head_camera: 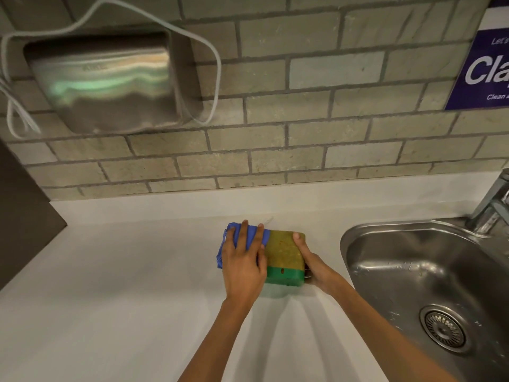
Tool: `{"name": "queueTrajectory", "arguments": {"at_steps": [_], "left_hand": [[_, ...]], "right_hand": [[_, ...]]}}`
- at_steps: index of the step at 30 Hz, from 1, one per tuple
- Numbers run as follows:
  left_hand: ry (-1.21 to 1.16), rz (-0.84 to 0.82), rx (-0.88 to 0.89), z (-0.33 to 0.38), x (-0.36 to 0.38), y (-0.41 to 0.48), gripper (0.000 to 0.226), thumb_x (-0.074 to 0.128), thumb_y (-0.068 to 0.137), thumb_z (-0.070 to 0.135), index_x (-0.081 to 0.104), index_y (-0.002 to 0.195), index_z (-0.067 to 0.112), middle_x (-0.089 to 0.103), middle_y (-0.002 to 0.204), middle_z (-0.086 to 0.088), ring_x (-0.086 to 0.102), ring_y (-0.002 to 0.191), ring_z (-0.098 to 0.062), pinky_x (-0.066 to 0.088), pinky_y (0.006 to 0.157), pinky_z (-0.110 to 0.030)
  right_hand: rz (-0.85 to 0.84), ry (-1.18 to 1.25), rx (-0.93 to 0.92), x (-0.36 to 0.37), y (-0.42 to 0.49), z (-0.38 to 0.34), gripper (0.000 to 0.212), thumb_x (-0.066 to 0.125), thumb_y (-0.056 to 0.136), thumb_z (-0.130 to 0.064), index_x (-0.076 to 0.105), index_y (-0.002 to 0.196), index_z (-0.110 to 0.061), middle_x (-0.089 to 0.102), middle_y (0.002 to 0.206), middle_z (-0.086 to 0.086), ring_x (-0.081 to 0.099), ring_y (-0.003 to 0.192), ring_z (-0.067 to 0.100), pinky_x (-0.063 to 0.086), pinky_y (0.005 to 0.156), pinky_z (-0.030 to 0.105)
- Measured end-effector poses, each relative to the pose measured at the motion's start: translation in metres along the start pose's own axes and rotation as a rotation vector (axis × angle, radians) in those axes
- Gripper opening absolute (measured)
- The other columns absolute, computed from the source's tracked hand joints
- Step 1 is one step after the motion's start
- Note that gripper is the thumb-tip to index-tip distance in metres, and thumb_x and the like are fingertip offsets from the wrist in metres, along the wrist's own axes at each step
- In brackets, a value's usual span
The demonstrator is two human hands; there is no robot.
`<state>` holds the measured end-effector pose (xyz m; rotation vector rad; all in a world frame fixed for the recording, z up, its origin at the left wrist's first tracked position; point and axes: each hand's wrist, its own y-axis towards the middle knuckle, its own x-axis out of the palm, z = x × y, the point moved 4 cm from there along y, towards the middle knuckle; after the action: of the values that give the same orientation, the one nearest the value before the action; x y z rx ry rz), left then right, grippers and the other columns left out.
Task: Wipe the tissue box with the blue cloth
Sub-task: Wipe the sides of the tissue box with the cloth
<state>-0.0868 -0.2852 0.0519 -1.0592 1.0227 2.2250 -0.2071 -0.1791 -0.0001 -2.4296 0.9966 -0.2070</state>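
Left hand (pixel 242 260) presses blue cloth (pixel 248 239) flat, fingers spread, on tissue box (pixel 283 253) (right hand (pixel 314 264) clamps its side)

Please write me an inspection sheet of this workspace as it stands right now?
Surface: pale white countertop, no spills visible.
Job's things: green rectangular tissue box with yellowish top on the counter; blue cloth covers its left end.
Clutter: nothing seen.
Hands: left hand pressed flat on the cloth; right hand grips the box's right side.
Cables: white cord looped around the steel wall-mounted hand dryer.
Surroundings: stainless steel sink with wet basin to the right, chrome tap, grey brick-tile wall, purple wall sign.
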Motion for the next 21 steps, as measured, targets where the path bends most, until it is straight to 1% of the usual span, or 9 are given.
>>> {"name": "queueTrajectory", "arguments": {"at_steps": [4, 8, 9, 10, 12, 14, 16, 18, 21], "left_hand": [[-0.018, -0.016, -0.003, 0.000, 0.001, 0.001, 0.046, 0.046, 0.094, 0.024, 0.044, 0.140, 0.028, 0.037, 0.152, -0.006, 0.022, 0.144, -0.034, 0.026, 0.115, -0.046], [-0.051, -0.030, -0.085, 0.009, 0.005, 0.004, 0.046, 0.042, 0.095, 0.025, 0.041, 0.141, 0.027, 0.033, 0.154, -0.006, 0.018, 0.145, -0.034, 0.021, 0.117, -0.045], [-0.052, -0.035, -0.082, 0.016, 0.004, 0.004, 0.046, 0.043, 0.094, 0.025, 0.044, 0.140, 0.025, 0.036, 0.153, -0.008, 0.022, 0.144, -0.036, 0.023, 0.116, -0.046], [-0.046, -0.026, -0.050, 0.023, 0.002, 0.002, 0.045, 0.046, 0.092, 0.023, 0.049, 0.136, 0.022, 0.043, 0.148, -0.010, 0.031, 0.140, -0.038, 0.028, 0.113, -0.049], [-0.007, 0.010, 0.084, 0.033, -0.002, -0.007, 0.042, 0.055, 0.083, 0.023, 0.063, 0.123, 0.018, 0.060, 0.133, -0.012, 0.053, 0.124, -0.039, 0.044, 0.099, -0.052], [0.063, 0.021, 0.206, 0.028, -0.004, -0.018, 0.037, 0.055, 0.082, 0.027, 0.069, 0.115, 0.019, 0.067, 0.124, -0.011, 0.061, 0.115, -0.038, 0.051, 0.090, -0.052], [0.103, 0.027, 0.220, 0.011, -0.009, -0.020, 0.038, 0.047, 0.085, 0.029, 0.069, 0.115, 0.020, 0.065, 0.126, -0.013, 0.057, 0.118, -0.042, 0.048, 0.092, -0.056], [0.071, 0.044, 0.085, -0.001, -0.010, -0.012, 0.038, 0.048, 0.089, 0.025, 0.064, 0.122, 0.020, 0.056, 0.136, -0.016, 0.046, 0.126, -0.047, 0.043, 0.100, -0.057], [-0.028, 0.007, -0.139, 0.004, -0.002, 0.004, 0.043, 0.039, 0.097, 0.027, 0.043, 0.140, 0.027, 0.031, 0.155, -0.008, 0.019, 0.143, -0.039, 0.027, 0.113, -0.048]], "right_hand": [[-0.026, 0.009, -0.005, 0.001, 0.000, -0.001, 0.087, 0.040, 0.031, -0.094, 0.062, 0.090, -0.033, 0.069, 0.092, -0.003, 0.065, 0.089, 0.012, 0.049, 0.065, 0.025], [-0.051, 0.053, -0.013, 0.003, 0.002, -0.002, 0.079, 0.038, 0.043, -0.090, 0.063, 0.091, -0.033, 0.070, 0.095, -0.001, 0.065, 0.093, 0.015, 0.051, 0.075, 0.029], [-0.052, 0.067, -0.013, 0.003, 0.003, -0.002, 0.078, 0.039, 0.044, -0.089, 0.064, 0.091, -0.032, 0.070, 0.096, 0.000, 0.065, 0.095, 0.017, 0.051, 0.078, 0.031], [-0.050, 0.084, -0.013, 0.003, 0.004, -0.001, 0.079, 0.040, 0.044, -0.088, 0.064, 0.093, -0.031, 0.071, 0.099, 0.002, 0.066, 0.097, 0.019, 0.052, 0.081, 0.033], [-0.048, 0.115, -0.014, 0.002, 0.006, 0.000, 0.083, 0.045, 0.043, -0.088, 0.064, 0.097, -0.029, 0.071, 0.104, 0.004, 0.065, 0.101, 0.021, 0.052, 0.086, 0.035], [-0.050, 0.119, -0.014, 0.001, 0.005, 0.000, 0.085, 0.047, 0.040, -0.089, 0.065, 0.099, -0.030, 0.072, 0.102, 0.002, 0.066, 0.099, 0.019, 0.053, 0.079, 0.032], [-0.046, 0.099, -0.015, 0.000, 0.004, -0.001, 0.085, 0.048, 0.037, -0.090, 0.065, 0.095, -0.032, 0.072, 0.097, -0.001, 0.067, 0.095, 0.016, 0.052, 0.072, 0.028], [-0.029, 0.071, -0.018, 0.002, 0.002, -0.004, 0.089, 0.047, 0.034, -0.091, 0.064, 0.096, -0.029, 0.070, 0.096, -0.001, 0.065, 0.092, 0.015, 0.051, 0.070, 0.027], [-0.018, 0.046, -0.016, 0.008, 0.001, -0.009, 0.109, 0.048, 0.031, -0.091, 0.058, 0.115, -0.021, 0.067, 0.103, 0.003, 0.064, 0.095, 0.018, 0.051, 0.071, 0.027]]}}
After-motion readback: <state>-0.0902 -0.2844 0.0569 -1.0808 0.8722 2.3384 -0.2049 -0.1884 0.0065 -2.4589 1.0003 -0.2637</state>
